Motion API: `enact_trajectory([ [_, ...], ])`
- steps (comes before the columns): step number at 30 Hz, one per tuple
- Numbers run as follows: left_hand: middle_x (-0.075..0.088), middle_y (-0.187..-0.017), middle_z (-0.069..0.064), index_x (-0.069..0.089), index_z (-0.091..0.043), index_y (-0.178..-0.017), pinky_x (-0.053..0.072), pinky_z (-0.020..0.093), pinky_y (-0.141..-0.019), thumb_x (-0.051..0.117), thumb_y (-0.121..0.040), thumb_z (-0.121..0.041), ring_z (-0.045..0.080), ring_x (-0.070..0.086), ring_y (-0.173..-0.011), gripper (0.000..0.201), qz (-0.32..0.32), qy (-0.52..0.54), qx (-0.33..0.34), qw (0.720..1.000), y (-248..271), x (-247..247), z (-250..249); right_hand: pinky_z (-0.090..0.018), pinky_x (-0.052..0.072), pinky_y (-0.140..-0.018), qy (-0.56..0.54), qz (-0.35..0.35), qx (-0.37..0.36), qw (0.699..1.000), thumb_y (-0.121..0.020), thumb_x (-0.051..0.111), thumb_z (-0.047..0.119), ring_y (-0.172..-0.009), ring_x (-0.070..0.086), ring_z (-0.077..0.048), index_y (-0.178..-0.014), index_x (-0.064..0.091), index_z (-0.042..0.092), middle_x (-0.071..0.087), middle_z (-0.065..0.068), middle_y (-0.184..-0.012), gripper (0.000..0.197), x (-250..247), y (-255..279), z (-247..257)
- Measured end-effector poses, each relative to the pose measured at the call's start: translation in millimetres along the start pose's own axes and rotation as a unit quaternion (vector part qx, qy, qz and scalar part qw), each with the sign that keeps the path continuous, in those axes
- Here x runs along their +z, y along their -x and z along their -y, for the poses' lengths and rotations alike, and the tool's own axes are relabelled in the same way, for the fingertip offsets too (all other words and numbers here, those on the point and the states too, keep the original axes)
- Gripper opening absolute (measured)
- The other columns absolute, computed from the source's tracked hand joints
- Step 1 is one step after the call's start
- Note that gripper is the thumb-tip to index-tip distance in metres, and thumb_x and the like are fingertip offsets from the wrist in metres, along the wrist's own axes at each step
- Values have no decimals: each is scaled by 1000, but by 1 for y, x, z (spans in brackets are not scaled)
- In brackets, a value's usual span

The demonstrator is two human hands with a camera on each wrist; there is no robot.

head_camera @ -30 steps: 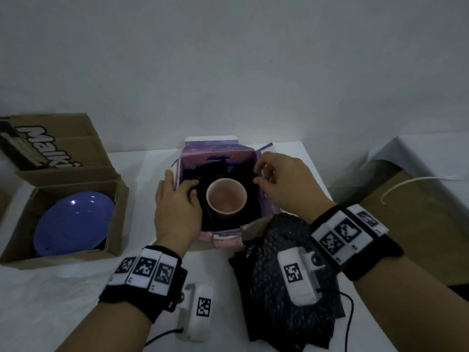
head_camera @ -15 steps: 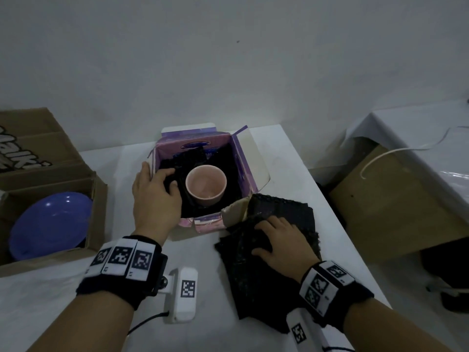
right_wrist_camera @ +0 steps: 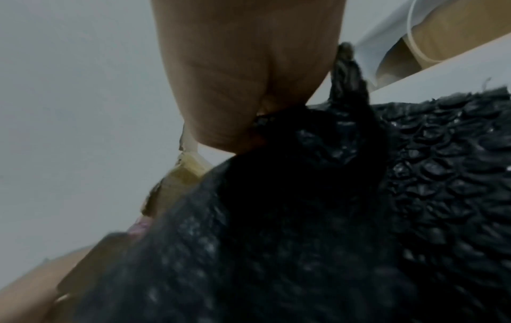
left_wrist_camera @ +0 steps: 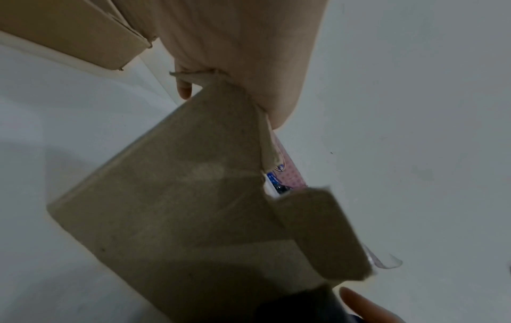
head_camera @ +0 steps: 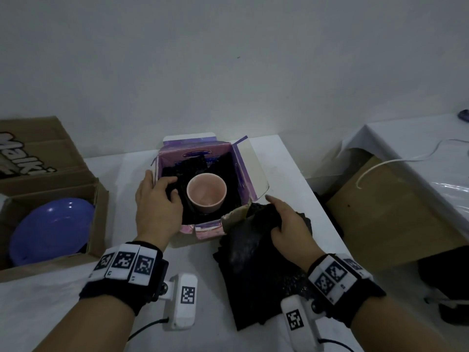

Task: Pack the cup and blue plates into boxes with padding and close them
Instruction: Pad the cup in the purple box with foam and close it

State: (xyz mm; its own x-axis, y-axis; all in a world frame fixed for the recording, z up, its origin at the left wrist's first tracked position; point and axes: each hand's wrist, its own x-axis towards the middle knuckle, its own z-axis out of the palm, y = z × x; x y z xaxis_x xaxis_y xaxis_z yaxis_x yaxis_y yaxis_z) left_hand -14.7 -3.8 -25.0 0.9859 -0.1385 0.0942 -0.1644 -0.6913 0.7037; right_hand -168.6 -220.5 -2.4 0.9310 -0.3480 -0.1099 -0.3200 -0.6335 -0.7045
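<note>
A pink cup (head_camera: pixel 206 193) stands upright in the open purple box (head_camera: pixel 203 228), with black bubble wrap lining the box around it. My left hand (head_camera: pixel 165 191) grips the box's left wall, thumb outside and fingers curled over the rim onto the padding; the left wrist view shows the palm (left_wrist_camera: pixel 235 54) on the brown outer wall (left_wrist_camera: pixel 179 207). My right hand (head_camera: pixel 281 219) grips the top sheet of the black bubble wrap stack (head_camera: pixel 253 275) just right of the box's front corner, and it is bunched in the fingers (right_wrist_camera: pixel 235 87). A blue plate (head_camera: pixel 50 229) lies in the cardboard box (head_camera: pixel 97 207) at left.
The purple box's right flap (head_camera: pixel 253 168) hangs open outward. The white table (head_camera: pixel 291 179) ends shortly right of the bubble wrap. Beyond that edge stands a brown cabinet (head_camera: pixel 380 212) under a white cloth with a white cable (head_camera: pixel 380 163).
My right hand left the box's right side, came down onto the bubble wrap stack, and now bunches and lifts its top sheet. The left hand stayed on the left wall.
</note>
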Motion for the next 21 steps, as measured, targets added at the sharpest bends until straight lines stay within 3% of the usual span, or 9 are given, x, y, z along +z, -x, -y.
enact_trajectory([
  [2,29,-151,11,58,-24,-121,34,47,-110,48,-93,-19,30,25,-140,30,-2,5,-4,1000,1,0,-2,-21,33,-104,43,36,19,998,-83,58,0,-125,46,-20,-146,31,19,50,-3,-134,71,4,-1,-5],
  [3,27,-152,11,58,-24,-121,31,45,-111,48,-93,-18,29,23,-141,30,-4,5,-5,1000,2,-1,-4,-23,35,-102,88,39,14,995,-83,63,8,-123,47,-21,-140,40,20,53,-2,-130,63,7,-2,-7],
  [6,27,-152,12,57,-23,-122,30,46,-112,47,-93,-18,29,23,-141,31,-3,13,-5,1000,3,-2,-5,-28,40,-79,220,-24,-69,973,-81,67,32,-97,49,-22,-98,68,17,50,-1,-96,22,2,-4,0],
  [8,28,-152,12,58,-23,-121,31,47,-111,46,-94,-19,30,24,-141,30,-6,21,-6,1000,3,-2,-6,-26,40,-74,205,-9,-117,972,-79,63,30,-89,51,-20,-89,69,15,52,-1,-96,19,-10,-3,12],
  [10,26,-153,12,58,-22,-122,29,46,-112,44,-96,-21,29,22,-142,29,-11,27,-5,1000,3,-2,-7,-24,42,-71,170,77,-125,975,-81,60,19,-83,56,-16,-94,66,19,61,1,-98,15,-27,-3,32],
  [12,25,-154,14,59,-21,-122,26,43,-114,43,-97,-21,28,19,-144,30,-15,30,-1,999,3,-2,-8,-27,44,-66,157,117,-152,969,-79,56,11,-73,56,-15,-88,58,27,65,2,-84,19,-44,-5,56],
  [14,25,-154,14,59,-20,-122,25,44,-115,42,-97,-21,28,19,-144,30,-16,36,-1,999,3,-2,-8,-31,46,-65,136,32,-206,969,-73,52,5,-71,56,-16,-82,52,25,61,5,-75,22,-58,-9,81],
  [18,27,-154,14,60,-19,-120,25,44,-115,40,-97,-20,28,20,-144,30,-20,51,0,999,3,-1,-6,-22,44,-74,71,-265,-276,921,-71,47,-4,-84,51,-11,-89,64,11,56,-5,-96,30,-66,-31,119],
  [21,28,-153,17,61,-17,-120,26,45,-115,42,-97,-18,30,22,-143,30,-27,59,7,998,4,-1,-6,-28,49,-83,94,-310,-253,912,-81,40,4,-96,51,-18,-115,59,4,45,-17,-123,39,-44,-47,129],
])
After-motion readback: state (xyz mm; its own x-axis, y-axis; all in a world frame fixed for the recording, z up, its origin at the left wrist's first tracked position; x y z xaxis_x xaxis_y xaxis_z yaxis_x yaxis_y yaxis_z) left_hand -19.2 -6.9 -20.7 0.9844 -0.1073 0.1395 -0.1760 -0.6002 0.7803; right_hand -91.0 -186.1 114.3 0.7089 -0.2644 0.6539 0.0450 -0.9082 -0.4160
